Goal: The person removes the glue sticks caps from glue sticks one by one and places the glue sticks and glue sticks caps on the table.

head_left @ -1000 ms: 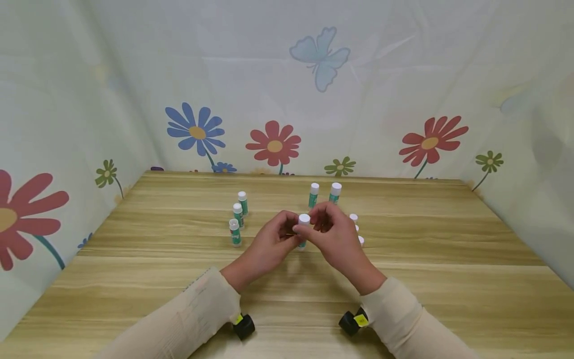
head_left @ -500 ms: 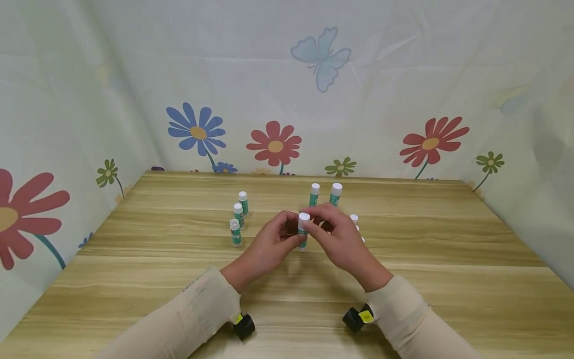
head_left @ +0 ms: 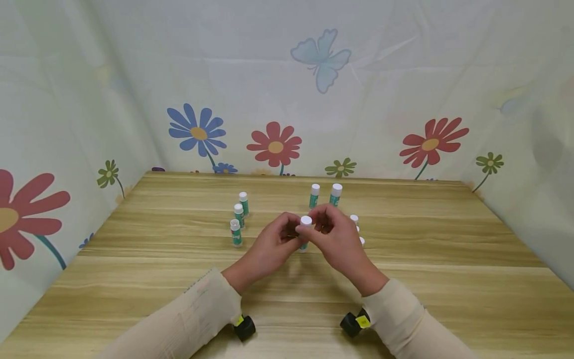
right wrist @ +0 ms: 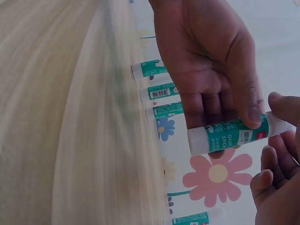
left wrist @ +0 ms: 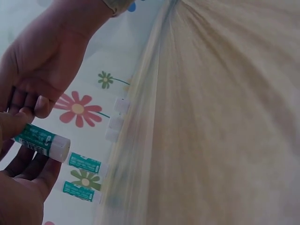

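Right hand (head_left: 337,240) has shifted its fingers back off the white cap; left hand (head_left: 272,244) grips the smooth green cylindrical glue stick (head_left: 305,230) above the woodgrain tabletop (head_left: 448,259), right fingertips pinching its cap.

On the bench (head_left: 403,279), the held glue stick (head_left: 305,230) stands at the middle. Three glue sticks (head_left: 237,217) stand to its left, two sticks (head_left: 325,195) behind it, and three more (head_left: 357,228) just right.

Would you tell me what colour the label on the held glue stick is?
The glue stick has a green label with white lettering, clearest in the right wrist view.
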Available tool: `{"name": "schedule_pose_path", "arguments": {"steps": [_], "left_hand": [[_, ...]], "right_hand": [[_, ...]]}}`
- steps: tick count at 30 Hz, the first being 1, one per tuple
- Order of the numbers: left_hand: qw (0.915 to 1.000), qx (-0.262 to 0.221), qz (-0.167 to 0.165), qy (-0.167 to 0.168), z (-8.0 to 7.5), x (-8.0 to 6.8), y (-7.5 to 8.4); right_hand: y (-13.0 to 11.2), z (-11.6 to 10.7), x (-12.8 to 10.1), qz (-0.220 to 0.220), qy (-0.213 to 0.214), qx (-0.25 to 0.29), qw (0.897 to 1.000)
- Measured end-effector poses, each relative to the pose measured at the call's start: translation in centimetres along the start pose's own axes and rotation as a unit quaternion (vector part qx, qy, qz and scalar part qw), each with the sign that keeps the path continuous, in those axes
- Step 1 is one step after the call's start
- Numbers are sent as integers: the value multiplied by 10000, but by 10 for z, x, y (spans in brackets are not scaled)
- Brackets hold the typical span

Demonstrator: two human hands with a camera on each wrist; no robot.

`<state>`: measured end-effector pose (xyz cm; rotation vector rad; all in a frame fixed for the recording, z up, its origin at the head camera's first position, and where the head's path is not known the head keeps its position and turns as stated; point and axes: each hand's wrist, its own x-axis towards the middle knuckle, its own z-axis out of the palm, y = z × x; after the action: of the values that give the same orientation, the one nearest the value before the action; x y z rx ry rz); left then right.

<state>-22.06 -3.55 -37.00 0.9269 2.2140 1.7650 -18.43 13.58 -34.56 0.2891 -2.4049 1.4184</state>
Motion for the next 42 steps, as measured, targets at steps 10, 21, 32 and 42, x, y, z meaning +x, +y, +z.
{"name": "schedule_pose_path", "arguments": {"steps": [10,21,32,42], "left_hand": [[9999,98,34,48,-1,0,-3],[9991,279,-115,282,-9,4,-5],[9850,944,-500,1355,-27,6,-9],[9692,1717,-712,1614,-34,-4,-7]], "right_hand": [[0,-10,2,-498,-739,-165,9959],[2,-29,8,-592,-499,480,9958],[30,-50,20,229,-453,-647,9966],[56,-69,22,460,-1084,-1819,9762]]}}
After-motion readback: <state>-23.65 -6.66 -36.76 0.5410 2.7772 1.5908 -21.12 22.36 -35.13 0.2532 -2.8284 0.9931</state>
